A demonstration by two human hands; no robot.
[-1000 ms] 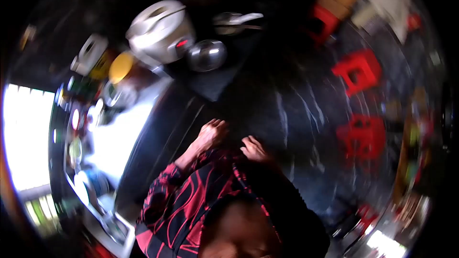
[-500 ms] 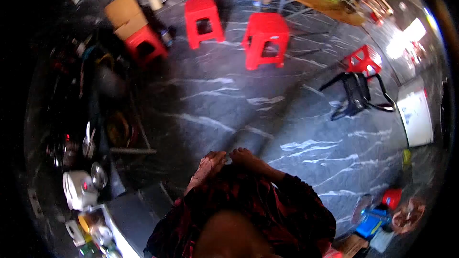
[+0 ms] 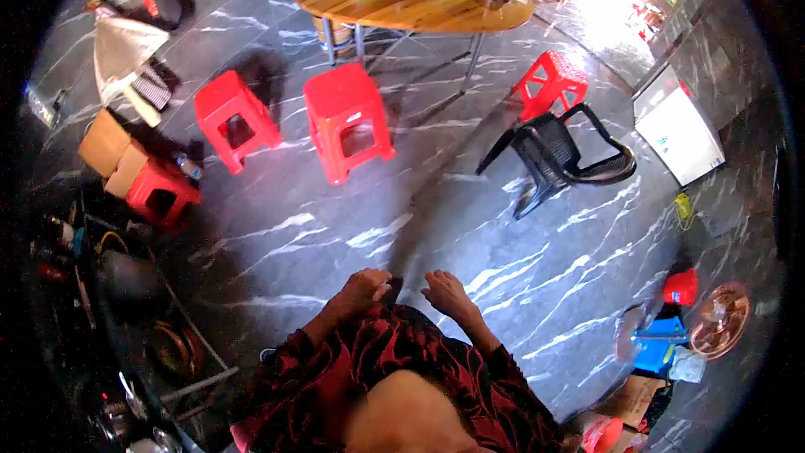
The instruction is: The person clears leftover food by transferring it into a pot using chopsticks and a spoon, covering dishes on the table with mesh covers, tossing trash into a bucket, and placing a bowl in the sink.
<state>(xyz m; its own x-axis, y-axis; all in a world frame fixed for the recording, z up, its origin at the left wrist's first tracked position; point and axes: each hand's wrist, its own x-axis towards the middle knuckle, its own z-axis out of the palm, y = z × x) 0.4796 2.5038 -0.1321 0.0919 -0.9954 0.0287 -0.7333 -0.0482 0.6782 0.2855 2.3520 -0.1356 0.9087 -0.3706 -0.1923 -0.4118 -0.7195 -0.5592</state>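
My left hand is held in front of my body, fingers loosely curled and pointing inward, with nothing visible in it. Opposite it, my right hand has its fingers loosely apart and is empty too. A gap separates the two hands, and neither touches an object. Both are above the grey marbled floor, close to my dark red patterned clothing. The nearest furniture ahead is a red stool, well out of reach of both hands.
A wooden table with bowls and a pot stands ahead. Another red stool is to the left, a black chair to the right. A rack lines the left; a red bucket and blue container sit right.
My view has turned right and lifted, bringing the table more fully into sight. The stools now appear further left. My hands have moved apart from nearly touching.
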